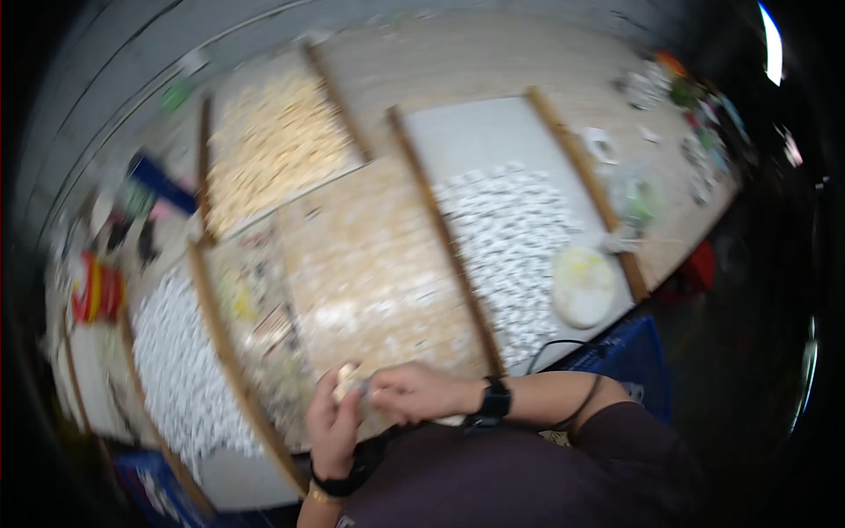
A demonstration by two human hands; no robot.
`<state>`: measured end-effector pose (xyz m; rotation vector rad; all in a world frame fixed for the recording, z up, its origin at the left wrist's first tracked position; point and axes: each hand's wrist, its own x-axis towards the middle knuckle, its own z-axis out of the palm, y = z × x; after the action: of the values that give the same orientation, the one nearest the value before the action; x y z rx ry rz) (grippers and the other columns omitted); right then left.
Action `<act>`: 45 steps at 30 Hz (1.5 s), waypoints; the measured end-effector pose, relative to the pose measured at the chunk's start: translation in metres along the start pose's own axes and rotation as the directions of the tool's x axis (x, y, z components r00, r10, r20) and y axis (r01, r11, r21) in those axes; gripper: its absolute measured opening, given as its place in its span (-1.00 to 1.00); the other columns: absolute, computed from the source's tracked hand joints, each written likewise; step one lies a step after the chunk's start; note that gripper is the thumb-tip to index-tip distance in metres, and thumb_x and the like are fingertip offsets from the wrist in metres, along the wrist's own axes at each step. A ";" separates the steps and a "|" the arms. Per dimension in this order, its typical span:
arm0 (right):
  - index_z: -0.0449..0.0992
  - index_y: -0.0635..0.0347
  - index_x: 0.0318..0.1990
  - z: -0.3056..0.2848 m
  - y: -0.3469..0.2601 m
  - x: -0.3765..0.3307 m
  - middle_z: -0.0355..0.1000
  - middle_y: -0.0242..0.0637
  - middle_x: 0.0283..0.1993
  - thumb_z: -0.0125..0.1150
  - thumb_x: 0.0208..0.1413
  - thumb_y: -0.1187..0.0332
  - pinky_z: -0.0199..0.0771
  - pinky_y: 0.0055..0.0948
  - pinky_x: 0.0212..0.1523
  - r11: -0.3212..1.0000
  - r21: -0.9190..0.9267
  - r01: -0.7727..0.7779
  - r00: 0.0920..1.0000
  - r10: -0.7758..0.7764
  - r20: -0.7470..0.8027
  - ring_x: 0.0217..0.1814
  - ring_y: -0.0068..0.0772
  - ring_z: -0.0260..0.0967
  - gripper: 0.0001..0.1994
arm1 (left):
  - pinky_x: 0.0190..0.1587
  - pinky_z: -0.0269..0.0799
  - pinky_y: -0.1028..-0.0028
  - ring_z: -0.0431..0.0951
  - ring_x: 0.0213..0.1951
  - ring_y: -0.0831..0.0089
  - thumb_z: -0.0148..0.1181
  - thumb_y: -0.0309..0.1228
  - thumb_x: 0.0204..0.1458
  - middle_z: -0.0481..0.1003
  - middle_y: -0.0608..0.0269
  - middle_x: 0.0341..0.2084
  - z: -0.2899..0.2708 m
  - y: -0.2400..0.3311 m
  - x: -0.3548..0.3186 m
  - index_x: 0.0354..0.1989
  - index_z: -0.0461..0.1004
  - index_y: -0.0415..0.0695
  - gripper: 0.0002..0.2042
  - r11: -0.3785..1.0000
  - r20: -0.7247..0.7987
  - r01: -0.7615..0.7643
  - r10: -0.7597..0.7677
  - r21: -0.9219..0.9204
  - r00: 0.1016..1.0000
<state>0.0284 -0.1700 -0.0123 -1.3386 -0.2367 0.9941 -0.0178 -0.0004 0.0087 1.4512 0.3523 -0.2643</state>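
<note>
Cream-coloured and blurred, looks pinched, as a small piece (347,380), by closed fingertips of the left hand (332,427) near the edge of the tan board (378,238), beside a curled right hand (421,392) (gripping what, cannot tell), and could drop if squeezed off-centre.

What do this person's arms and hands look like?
Both hands, left and right, are ungloved. Each wrist wears a black band; the right one looks chunky. A thin gold-toned bracelet sits by the left band. The right arm has a dark short sleeve and a thin black cable.
</note>
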 end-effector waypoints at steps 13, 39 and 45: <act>0.31 0.26 -0.45 -0.003 0.022 -0.001 0.33 -0.29 -0.74 -0.02 0.17 0.31 0.30 -0.51 -0.78 0.980 0.068 0.187 0.975 -0.178 -0.130 -0.75 -0.50 0.35 -0.78 | -0.55 0.09 0.66 0.20 -0.58 0.67 0.18 -0.46 0.06 0.27 0.42 -0.61 0.014 0.003 0.009 0.24 0.15 -0.29 -0.44 0.990 -0.041 0.072 -0.067 0.125 0.997; 0.33 0.28 -0.42 -0.003 0.019 0.001 0.36 -0.26 -0.73 0.01 0.15 0.32 0.24 -0.56 -0.80 0.959 0.221 0.177 0.984 -0.173 -0.036 -0.79 -0.54 0.30 -0.79 | -0.60 0.00 0.64 0.13 -0.65 0.69 0.14 -0.48 0.09 0.21 0.45 -0.70 0.012 -0.001 0.008 0.24 0.14 -0.26 -0.47 0.999 -0.023 0.025 -0.024 0.028 0.999; 0.33 0.28 -0.44 -0.004 0.021 0.000 0.35 -0.26 -0.73 -0.01 0.16 0.32 0.26 -0.55 -0.81 0.965 0.176 0.195 0.981 -0.187 -0.058 -0.78 -0.53 0.31 -0.78 | -0.62 -0.02 0.65 0.11 -0.66 0.70 0.15 -0.47 0.09 0.17 0.46 -0.72 0.016 0.001 0.006 0.25 0.11 -0.28 -0.45 0.998 -0.039 0.015 -0.013 0.054 0.999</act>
<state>0.0213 -0.1746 -0.0320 -1.1460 -0.2337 0.8051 -0.0104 -0.0161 0.0085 1.5091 0.3898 -0.2590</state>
